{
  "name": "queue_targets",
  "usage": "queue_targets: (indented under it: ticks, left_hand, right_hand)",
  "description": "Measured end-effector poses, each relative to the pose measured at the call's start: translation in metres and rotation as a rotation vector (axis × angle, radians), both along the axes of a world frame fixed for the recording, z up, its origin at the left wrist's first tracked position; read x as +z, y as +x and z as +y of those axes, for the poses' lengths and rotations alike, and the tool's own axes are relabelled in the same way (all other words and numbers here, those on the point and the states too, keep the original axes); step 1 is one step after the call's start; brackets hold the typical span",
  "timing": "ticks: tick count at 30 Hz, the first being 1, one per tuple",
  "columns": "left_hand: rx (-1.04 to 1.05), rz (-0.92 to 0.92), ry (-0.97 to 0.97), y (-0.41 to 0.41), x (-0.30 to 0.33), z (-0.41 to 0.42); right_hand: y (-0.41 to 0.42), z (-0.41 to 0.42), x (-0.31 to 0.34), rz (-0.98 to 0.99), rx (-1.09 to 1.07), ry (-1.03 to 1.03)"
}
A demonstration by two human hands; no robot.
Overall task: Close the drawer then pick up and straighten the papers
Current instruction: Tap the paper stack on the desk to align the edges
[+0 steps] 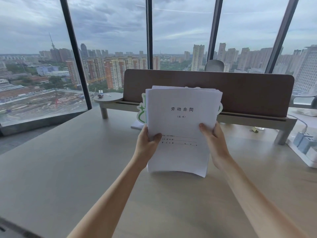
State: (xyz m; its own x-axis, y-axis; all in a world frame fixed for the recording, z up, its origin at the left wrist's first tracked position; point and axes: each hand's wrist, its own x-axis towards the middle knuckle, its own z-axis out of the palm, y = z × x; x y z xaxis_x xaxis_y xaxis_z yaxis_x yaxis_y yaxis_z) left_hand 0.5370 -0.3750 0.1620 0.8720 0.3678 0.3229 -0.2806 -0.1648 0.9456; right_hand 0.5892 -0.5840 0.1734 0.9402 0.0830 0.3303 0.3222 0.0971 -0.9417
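Note:
A stack of white papers [181,103] stands upright in front of me, its lower edge down near the pale wooden desk [72,165]. Black characters are printed on the top sheet. My left hand [147,145] grips the stack's left edge, thumb on the front. My right hand [214,143] grips the right edge the same way. The sheets' top edges are slightly uneven. No drawer is in view.
A brown divider panel [248,90] on a raised shelf [257,118] runs behind the papers. A green and white cutout [141,112] pokes out behind the stack. A round side shelf [108,97] is at the left, and a power strip with chargers [303,143] at the right edge.

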Motion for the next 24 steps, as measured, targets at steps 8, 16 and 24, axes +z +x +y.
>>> queue_targets:
  ticks: [8, 16, 24]
  left_hand:
    - [-0.004, 0.049, -0.011, -0.010, -0.024, 0.000]
    - [0.020, 0.084, 0.014, -0.001, -0.042, 0.001]
    - [0.010, 0.111, 0.054, -0.001, -0.045, 0.010]
  right_hand:
    - [0.000, 0.008, -0.024, 0.055, -0.054, -0.057]
    - [-0.004, 0.013, -0.053, 0.085, -0.027, -0.072]
    - [-0.005, 0.012, -0.049, 0.060, -0.043, -0.167]
